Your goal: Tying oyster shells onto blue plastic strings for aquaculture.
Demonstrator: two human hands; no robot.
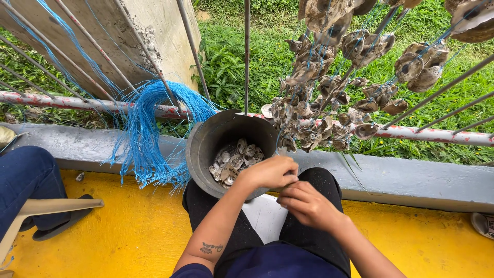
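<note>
My left hand (270,172) is closed in a loose fist at the near rim of a dark grey bucket (201,141) that holds several oyster shells (235,158). My right hand (307,204) sits just below it over my lap, fingers curled together; the two hands touch. What they pinch between them is hidden, perhaps a shell or a strand of blue line. Strings of oyster shells (329,92) hang on thin blue line from the metal railing, right above my hands.
A bundle of blue cord (154,121) drapes over the rusty lower rail (62,102). A grey concrete kerb (411,180) borders the yellow floor (134,231). Another person's leg in blue trousers (25,180) and a sandal are at left. Grass lies beyond.
</note>
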